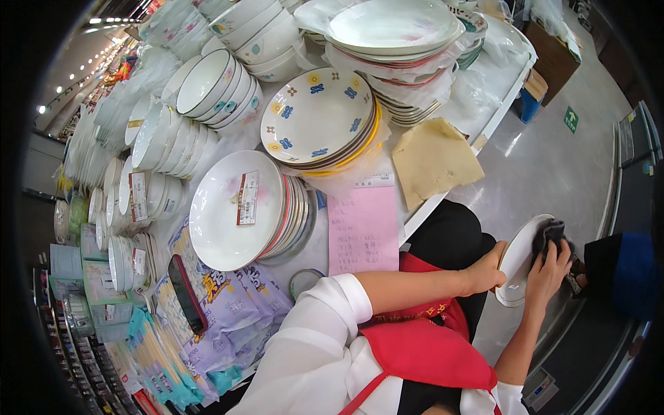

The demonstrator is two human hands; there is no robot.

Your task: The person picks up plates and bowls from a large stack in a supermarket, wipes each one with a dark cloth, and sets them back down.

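Observation:
Off the table's edge, to the right, my left hand (485, 268) grips the rim of a white plate (519, 259), thumb on its face. The plate is tilted nearly on edge. My right hand (551, 267) presses a dark grey cloth (548, 238) against the plate's face and covers part of it. Nearest on the table are a pink handwritten sheet (362, 228) and a piece of tan cardboard (436, 158). A stack of plates with a price label on top (228, 207) stands beyond the sheet, beside a stack of flower-patterned plates (316, 114).
Oval dishes (394, 26) and stacked bowls (218, 88) crowd the table's far side. A phone (187, 293) lies on purple packets (233, 311), near a tape roll (305, 282). A cardboard box (552, 57) stands on the floor, and a dark cabinet (638, 155) is at right.

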